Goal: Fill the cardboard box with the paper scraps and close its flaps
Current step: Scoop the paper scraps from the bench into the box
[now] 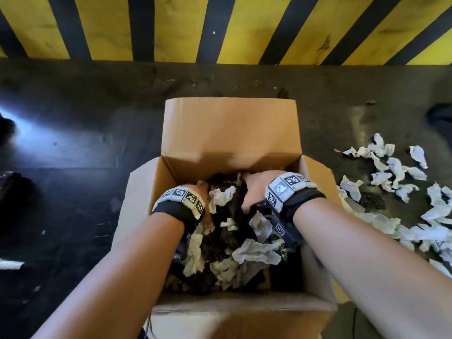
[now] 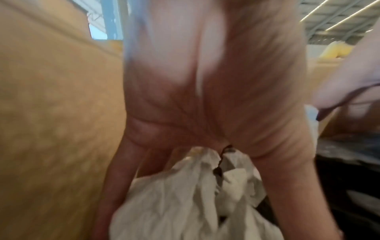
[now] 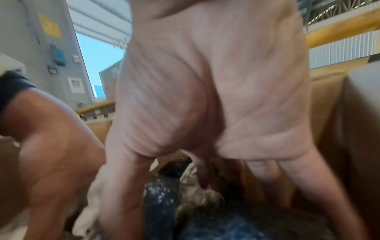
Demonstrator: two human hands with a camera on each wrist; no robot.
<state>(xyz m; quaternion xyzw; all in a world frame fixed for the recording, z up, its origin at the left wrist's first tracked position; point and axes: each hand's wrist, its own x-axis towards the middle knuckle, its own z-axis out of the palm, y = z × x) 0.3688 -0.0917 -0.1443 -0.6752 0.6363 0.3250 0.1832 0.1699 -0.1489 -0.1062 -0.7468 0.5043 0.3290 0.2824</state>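
Note:
An open cardboard box [image 1: 230,128] stands on the dark floor with its flaps up. Inside lies a mix of crumpled white paper scraps [image 1: 256,250] and dark shredded material [image 1: 220,241]. Both hands are down in the box. My left hand [image 1: 199,192] is by the left wall, and its straight, spread fingers [image 2: 115,178] press on a white scrap [image 2: 174,203]. My right hand [image 1: 254,189] is toward the far right corner, where its spread fingers [image 3: 123,186] push into the scraps. The head view hides the fingertips of both hands.
A loose pile of white paper scraps [image 1: 396,172] is strewn over the floor to the right of the box. A yellow-and-black striped barrier [image 1: 220,28] runs along the far side. A small white object [image 1: 9,265] lies at the left edge.

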